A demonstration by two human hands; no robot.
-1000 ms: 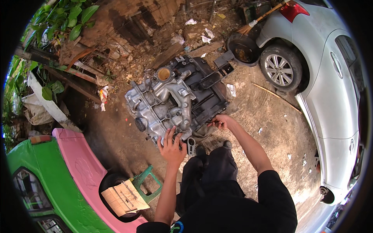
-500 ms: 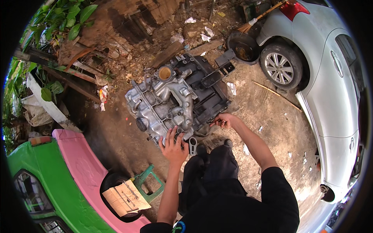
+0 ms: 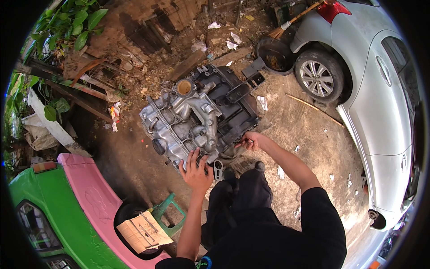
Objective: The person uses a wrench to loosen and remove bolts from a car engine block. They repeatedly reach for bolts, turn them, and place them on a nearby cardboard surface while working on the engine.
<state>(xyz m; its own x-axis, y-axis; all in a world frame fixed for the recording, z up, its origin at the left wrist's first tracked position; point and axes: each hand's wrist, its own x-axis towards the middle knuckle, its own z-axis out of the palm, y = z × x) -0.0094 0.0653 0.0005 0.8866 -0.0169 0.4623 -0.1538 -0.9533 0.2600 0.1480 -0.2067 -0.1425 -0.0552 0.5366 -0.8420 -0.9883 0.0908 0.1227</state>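
Note:
A car engine (image 3: 181, 127) sits on the ground in front of me, with a silver cover and intake pipes on its left and a dark casing on its right. My left hand (image 3: 196, 171) lies on the near edge of the silver side, its fingers stretched out over the metal. Beside that hand a small metal bracket (image 3: 218, 170) with a hole sticks out from the engine. My right hand (image 3: 251, 140) is at the near right edge of the dark casing, its fingers curled and pressed together. Whatever those fingers hold, if anything, is too small to make out.
A silver car (image 3: 371, 89) stands at the right, a green and pink vehicle (image 3: 92, 184) at the left. Cardboard (image 3: 134, 233) with thin metal rods lies by a green plastic stool (image 3: 179, 222). A black tub (image 3: 291, 60), a broom (image 3: 293, 22) and a stick (image 3: 316, 110) are farther off.
The whole view has shifted slightly, so the scene sits a little farther left. Both hands keep nearly the same places on the engine.

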